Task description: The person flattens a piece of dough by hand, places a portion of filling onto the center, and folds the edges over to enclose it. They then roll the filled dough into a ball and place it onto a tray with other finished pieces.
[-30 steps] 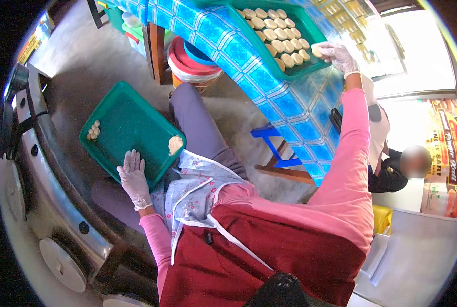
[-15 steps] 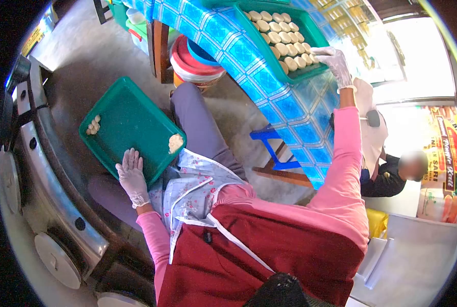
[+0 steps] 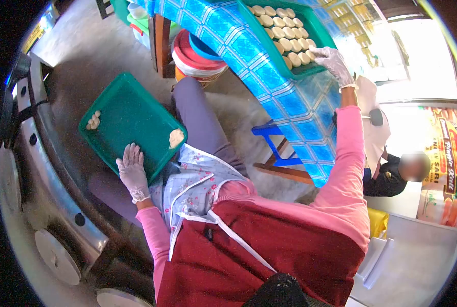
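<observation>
A green tray [image 3: 131, 92] rests across my lap, with a few small pale dough balls [image 3: 93, 121] at its left end and a larger lump of dough [image 3: 176, 138] in its near right corner. My gloved left hand [image 3: 132, 166] lies flat over the tray's near edge, fingers stretched out, holding nothing. On the table, a second green tray [image 3: 320, 33] carries rows of flattened dough rounds [image 3: 288, 33]. Reaching out to that tray's near right side, my gloved right hand [image 3: 333, 64] has its fingers extended, their tips at the end of the nearest row. The undersides of these fingers are hidden.
A blue checked cloth [image 3: 259, 71] covers the table. Beneath it stand a red-lidded bucket [image 3: 185, 53] and a blue stool [image 3: 274, 143]. Metal cooking equipment with round lids [image 3: 57, 256] curves along the left. Another person [image 3: 389, 176] is beyond the table at right.
The view has shifted slightly, and the table tray sits a little higher in it. Both hands keep nearly the same places, the right still at the end of the nearest dough row.
</observation>
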`<state>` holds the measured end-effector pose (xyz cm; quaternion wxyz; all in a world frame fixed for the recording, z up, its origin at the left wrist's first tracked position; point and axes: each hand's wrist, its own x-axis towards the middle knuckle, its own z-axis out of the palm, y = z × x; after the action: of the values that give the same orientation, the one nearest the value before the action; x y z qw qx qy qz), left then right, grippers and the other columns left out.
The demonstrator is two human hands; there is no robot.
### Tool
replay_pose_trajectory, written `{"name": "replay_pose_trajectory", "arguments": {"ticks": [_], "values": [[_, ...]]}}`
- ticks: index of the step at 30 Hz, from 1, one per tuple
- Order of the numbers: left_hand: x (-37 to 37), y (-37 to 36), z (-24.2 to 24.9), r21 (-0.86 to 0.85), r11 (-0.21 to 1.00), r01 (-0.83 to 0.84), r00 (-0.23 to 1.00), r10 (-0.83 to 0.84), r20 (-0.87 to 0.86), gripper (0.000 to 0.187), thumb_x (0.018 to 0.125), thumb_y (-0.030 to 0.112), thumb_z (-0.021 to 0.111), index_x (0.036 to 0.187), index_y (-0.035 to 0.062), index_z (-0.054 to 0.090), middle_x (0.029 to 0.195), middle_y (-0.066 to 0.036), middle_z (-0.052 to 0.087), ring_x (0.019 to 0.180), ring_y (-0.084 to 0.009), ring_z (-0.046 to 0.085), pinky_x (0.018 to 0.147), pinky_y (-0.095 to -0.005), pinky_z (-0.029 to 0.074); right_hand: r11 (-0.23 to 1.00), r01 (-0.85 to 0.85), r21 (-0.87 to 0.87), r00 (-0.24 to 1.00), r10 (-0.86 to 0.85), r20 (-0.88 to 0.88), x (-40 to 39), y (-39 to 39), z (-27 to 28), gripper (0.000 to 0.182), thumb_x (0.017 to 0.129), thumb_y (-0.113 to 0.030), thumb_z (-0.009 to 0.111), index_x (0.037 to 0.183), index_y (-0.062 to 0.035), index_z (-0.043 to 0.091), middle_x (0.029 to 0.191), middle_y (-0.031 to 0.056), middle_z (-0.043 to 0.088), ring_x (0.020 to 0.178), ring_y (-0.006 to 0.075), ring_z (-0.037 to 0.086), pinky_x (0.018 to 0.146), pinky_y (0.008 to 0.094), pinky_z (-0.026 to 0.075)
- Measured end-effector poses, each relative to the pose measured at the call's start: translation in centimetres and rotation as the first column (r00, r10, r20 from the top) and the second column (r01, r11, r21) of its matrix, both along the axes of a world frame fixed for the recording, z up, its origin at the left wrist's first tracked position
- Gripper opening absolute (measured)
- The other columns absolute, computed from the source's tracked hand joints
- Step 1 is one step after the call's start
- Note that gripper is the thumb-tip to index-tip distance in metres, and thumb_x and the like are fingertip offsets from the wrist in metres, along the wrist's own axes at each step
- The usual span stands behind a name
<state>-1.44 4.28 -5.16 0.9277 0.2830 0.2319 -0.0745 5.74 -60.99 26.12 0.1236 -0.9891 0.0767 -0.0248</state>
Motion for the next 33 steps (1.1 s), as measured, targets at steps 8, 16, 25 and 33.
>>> {"name": "replay_pose_trajectory", "arguments": {"ticks": [8,16,25,33], "values": [[-0.3,-0.7,0.4,0.069,0.996,-0.064,0.997,0.066,-0.026,0.063,0.108,0.049,0.034,0.14,-0.003,0.05,0.144,-0.021,0.055,0.128,-0.0338,0.055,0.109,-0.0452,0.041,0.925,-0.131,-0.357,0.98,0.068,-0.186,1.8,-0.5,1.7,0.033,0.092,-0.02,0.061,0.122,-0.0115,0.073,0.096,0.0119,0.07,0.092,0.0255,0.065,0.083,0.037,0.05],[-0.6,-0.7,-2.5,0.192,0.981,-0.02,0.999,0.013,0.036,0.033,0.105,0.028,0.051,0.107,-0.0006,0.068,0.064,0.002,0.056,0.052,-0.0088,0.046,0.053,-0.0248,0.038,0.801,-0.55,0.238,0.825,0.476,0.305,-0.6,40.8,1.8,0.025,0.092,-0.009,0.07,0.116,-0.0045,0.075,0.113,0.0108,0.075,0.105,0.0191,0.069,0.096,0.0305,0.051],[-1.0,-1.4,0.8,0.229,0.968,-0.099,0.988,0.123,-0.097,0.048,0.107,0.036,0.045,0.099,-0.0046,0.069,0.054,0.008,0.032,0.046,-0.007,0.025,0.046,-0.0263,0.022,0.484,-0.868,-0.108,0.452,0.862,0.227,17.8,59.6,-31.7,0.027,0.087,-0.01,0.065,0.113,-0.0076,0.07,0.107,0.0162,0.069,0.101,0.0381,0.064,0.088,0.0479,0.053],[-0.6,-0.8,0.6,0.089,0.994,-0.064,0.988,0.076,-0.138,0.047,0.109,0.035,0.046,0.096,-0.0035,0.07,0.051,0.008,0.032,0.043,-0.0065,0.023,0.044,-0.027,0.021,0.683,-0.602,0.414,0.799,0.513,0.314,16.7,57.1,-30.1,0.027,0.078,-0.031,0.079,0.075,-0.0067,0.07,0.085,0.0151,0.068,0.085,0.0351,0.065,0.075,0.0461,0.05]]}}
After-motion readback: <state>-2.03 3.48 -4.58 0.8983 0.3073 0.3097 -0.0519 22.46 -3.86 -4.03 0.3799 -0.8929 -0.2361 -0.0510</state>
